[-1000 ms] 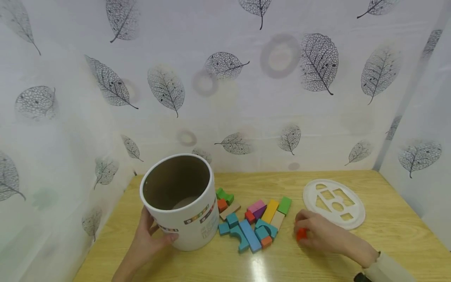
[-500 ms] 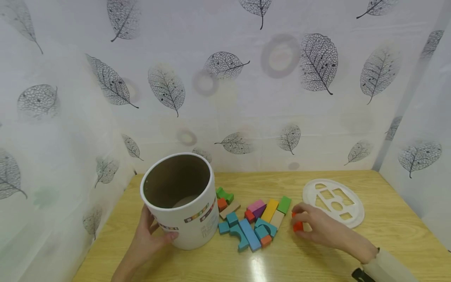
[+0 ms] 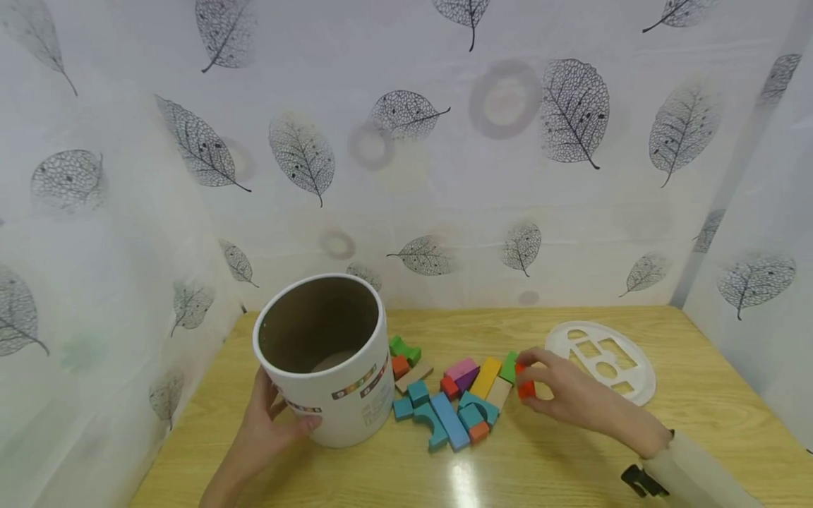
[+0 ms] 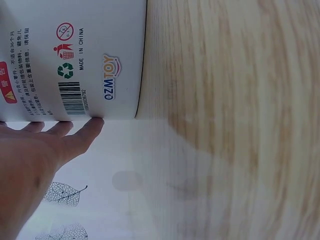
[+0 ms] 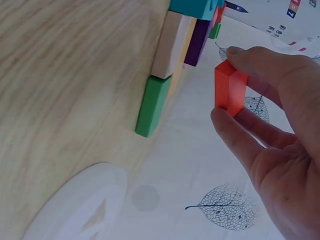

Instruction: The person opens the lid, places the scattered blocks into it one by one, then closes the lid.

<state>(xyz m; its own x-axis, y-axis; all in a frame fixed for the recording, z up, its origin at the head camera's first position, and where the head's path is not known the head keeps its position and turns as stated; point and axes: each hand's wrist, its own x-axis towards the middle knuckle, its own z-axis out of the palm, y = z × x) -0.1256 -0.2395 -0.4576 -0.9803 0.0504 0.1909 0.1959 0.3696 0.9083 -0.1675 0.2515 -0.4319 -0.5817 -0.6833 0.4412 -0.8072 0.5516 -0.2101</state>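
My right hand (image 3: pixel 559 395) pinches an orange-red block (image 3: pixel 525 385) between thumb and fingers, lifted just above the wooden table beside the green block (image 3: pixel 510 367). The right wrist view shows the orange-red block (image 5: pixel 229 88) held in the air near the green block (image 5: pixel 154 105). My left hand (image 3: pixel 269 427) holds the side of a tall white cylindrical tub (image 3: pixel 330 367), open at the top and tilted slightly. In the left wrist view my fingers (image 4: pixel 75 135) lie against the tub's printed wall (image 4: pixel 85 55).
A cluster of coloured blocks (image 3: pixel 454 395) lies between the tub and my right hand. A white round lid with shape cut-outs (image 3: pixel 600 360) lies flat at the right. Leaf-patterned curtains enclose the table (image 3: pixel 546 466) on three sides.
My right hand has lifted the orange-red block off the table and carried it left and farther away, toward the block cluster. The left hand and the tub have stayed put.
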